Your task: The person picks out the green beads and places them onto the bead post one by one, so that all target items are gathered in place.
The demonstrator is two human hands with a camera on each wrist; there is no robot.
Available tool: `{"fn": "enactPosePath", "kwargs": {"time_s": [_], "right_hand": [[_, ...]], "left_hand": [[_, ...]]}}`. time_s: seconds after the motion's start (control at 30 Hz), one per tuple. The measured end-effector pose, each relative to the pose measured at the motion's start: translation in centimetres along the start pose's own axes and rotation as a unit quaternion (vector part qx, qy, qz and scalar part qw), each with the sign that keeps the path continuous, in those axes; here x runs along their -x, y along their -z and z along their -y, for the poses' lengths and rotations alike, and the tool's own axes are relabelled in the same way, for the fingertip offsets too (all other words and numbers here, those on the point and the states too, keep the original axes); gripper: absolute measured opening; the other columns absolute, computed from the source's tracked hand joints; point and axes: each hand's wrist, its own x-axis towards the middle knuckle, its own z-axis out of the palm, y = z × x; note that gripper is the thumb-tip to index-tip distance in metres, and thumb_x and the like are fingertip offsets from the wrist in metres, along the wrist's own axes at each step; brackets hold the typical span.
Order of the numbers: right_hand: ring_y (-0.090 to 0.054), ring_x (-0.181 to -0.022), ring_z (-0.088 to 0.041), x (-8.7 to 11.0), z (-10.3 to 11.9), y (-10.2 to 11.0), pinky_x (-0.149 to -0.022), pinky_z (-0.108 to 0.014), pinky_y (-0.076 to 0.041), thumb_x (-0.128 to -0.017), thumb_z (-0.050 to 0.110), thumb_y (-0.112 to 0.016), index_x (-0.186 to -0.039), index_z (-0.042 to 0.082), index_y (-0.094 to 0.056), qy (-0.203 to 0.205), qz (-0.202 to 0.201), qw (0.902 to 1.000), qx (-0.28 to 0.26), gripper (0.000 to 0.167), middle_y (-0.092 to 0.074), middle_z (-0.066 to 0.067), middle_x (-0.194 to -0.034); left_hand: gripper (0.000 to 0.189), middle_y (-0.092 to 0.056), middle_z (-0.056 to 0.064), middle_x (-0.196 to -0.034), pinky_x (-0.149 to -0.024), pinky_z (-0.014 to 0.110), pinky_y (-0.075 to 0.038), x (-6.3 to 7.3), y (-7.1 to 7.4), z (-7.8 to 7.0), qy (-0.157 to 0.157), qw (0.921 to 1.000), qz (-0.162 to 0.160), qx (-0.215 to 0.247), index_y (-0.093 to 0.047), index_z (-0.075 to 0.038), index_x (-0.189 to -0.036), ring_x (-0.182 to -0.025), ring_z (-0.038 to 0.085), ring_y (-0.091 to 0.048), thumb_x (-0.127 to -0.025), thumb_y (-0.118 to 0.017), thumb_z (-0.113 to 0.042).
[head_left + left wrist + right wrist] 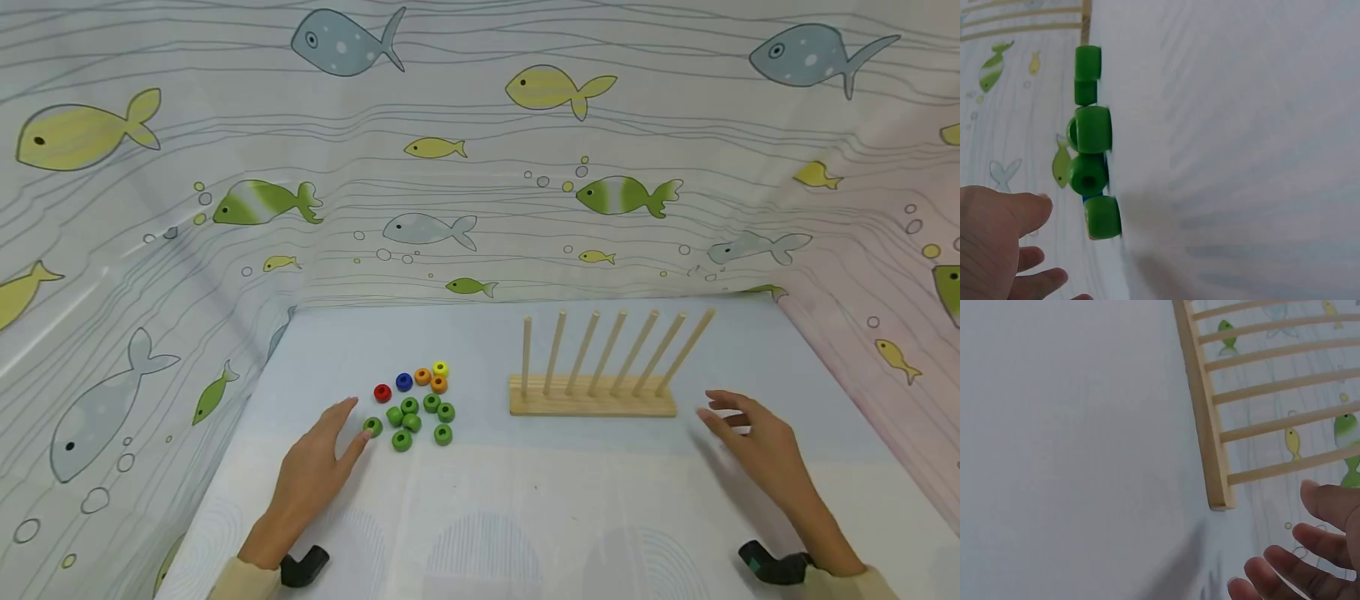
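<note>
My left hand (311,468) is over the table at the left, fingers relaxed and apart, holding nothing. Its thumb is nearest a green bead (372,427) at the edge of a loose group; whether they touch I cannot tell. Several more green beads (1094,129) lie in that group. Behind them are a red bead (382,393), a blue bead (404,382), two orange beads (438,384) and a yellow bead (440,368). My right hand (757,450), loosely bent and holding nothing, is right of a wooden peg rack (592,406), apart from it. Several bare upright pegs (1285,425) stand in its base.
A pale table (540,492) with faint arch patterns carries everything. Fish-printed curtains (465,108) enclose it at the back and both sides. A black device is strapped at each wrist.
</note>
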Motion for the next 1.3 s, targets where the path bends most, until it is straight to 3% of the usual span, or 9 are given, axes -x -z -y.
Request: {"fn": "enactPosePath", "kwargs": {"time_s": [0.13, 0.23, 0.47, 0.97, 1.13, 1.3], "right_hand": [[-0.07, -0.092, -0.018, -0.1, -0.3, -0.7, -0.062, -0.027, -0.054, -0.103, 0.042, -0.063, -0.144, 0.01, -0.057, -0.025, 0.028, 0.9988, -0.031, 0.052, -0.065, -0.017, -0.127], [-0.07, -0.085, -0.013, -0.2, -0.4, -1.1, -0.064, -0.029, -0.056, -0.104, 0.043, -0.062, -0.146, 0.01, -0.055, -0.041, 0.045, 0.9964, -0.059, 0.054, -0.064, -0.016, -0.128], [-0.072, -0.083, -0.022, -0.9, -0.2, -1.9, -0.065, -0.031, -0.056, -0.104, 0.042, -0.061, -0.147, 0.009, -0.054, -0.042, 0.062, 0.9939, -0.081, 0.055, -0.063, -0.018, -0.127], [-0.067, -0.078, -0.016, -2.2, -0.7, -3.4, -0.059, -0.03, -0.055, -0.102, 0.038, -0.066, -0.143, 0.008, -0.058, -0.04, 0.053, 0.9939, -0.088, 0.051, -0.067, -0.02, -0.118], [-0.065, -0.082, -0.013, -2.7, -1.3, -3.7, -0.06, -0.03, -0.056, -0.102, 0.039, -0.065, -0.145, 0.012, -0.058, -0.041, 0.069, 0.9925, -0.093, 0.051, -0.066, -0.019, -0.12], [-0.062, -0.073, -0.017, -3.4, -1.5, -3.8, -0.057, -0.031, -0.053, -0.101, 0.044, -0.065, -0.148, 0.013, -0.056, -0.059, 0.09, 0.9898, -0.094, 0.056, -0.067, -0.019, -0.119]], "left_hand": [[0.058, -0.062, 0.023, -0.137, -0.095, 0.06, -0.05, 0.0, -0.2, 0.2, 0.003, 0.9999, -0.008, 0.012, -0.056, -0.002, -0.143, -0.123, 0.043, -0.06, -0.094, -0.077, -0.026], [0.056, -0.065, 0.022, -0.131, -0.092, 0.059, -0.052, 0.0, -0.3, 0.2, 0.009, 0.9998, -0.005, 0.016, -0.059, -0.003, -0.141, -0.117, 0.042, -0.063, -0.094, -0.078, -0.027], [0.052, -0.07, 0.019, -0.114, -0.082, 0.055, -0.054, -0.1, -0.4, 0.1, 0.027, 0.9994, -0.002, 0.019, -0.062, -0.003, -0.137, -0.102, 0.034, -0.066, -0.093, -0.079, -0.025], [0.051, -0.069, 0.014, -0.116, -0.08, 0.049, -0.052, -0.4, -0.9, -0.1, 0.034, 0.9984, 0.024, 0.038, -0.062, -0.002, -0.136, -0.1, 0.03, -0.063, -0.093, -0.079, -0.025], [0.049, -0.07, 0.012, -0.112, -0.078, 0.046, -0.052, -0.5, -1.1, -0.3, 0.041, 0.998, 0.03, 0.036, -0.063, -0.004, -0.134, -0.097, 0.028, -0.062, -0.093, -0.08, -0.025], [0.049, -0.07, 0.01, -0.11, -0.074, 0.042, -0.049, -0.7, -1.5, -0.2, 0.044, 0.9978, 0.035, 0.036, -0.064, -0.005, -0.133, -0.094, 0.026, -0.06, -0.093, -0.08, -0.027]]}}
